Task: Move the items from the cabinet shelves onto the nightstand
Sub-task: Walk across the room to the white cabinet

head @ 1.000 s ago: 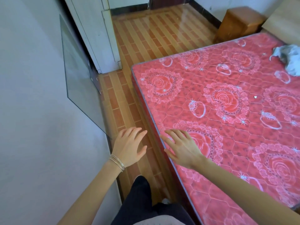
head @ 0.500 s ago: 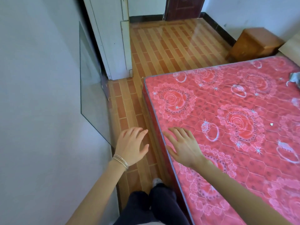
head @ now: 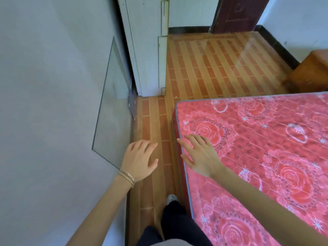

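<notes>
My left hand (head: 139, 159) hovers palm down over the tiled floor, fingers relaxed, holding nothing; thin bangles circle its wrist. My right hand (head: 199, 155) is spread palm down above the near corner of the red rose-patterned mattress (head: 266, 157), also empty. A white cabinet (head: 142, 50) stands ahead on the left, seen from its side; its shelves and any items are hidden. A brown wooden nightstand (head: 312, 73) sits at the far right edge beyond the mattress.
A glass pane (head: 113, 110) leans on the grey wall (head: 44, 121) at left. A narrow strip of brick-patterned floor (head: 156, 121) runs between wall and bed, widening ahead. A dark red door (head: 236, 13) is at the back.
The view has advanced along the gap and lifted toward the cabinet and door. The grey cloth on the mattress has left the frame. Both hands stay open in front of me.
</notes>
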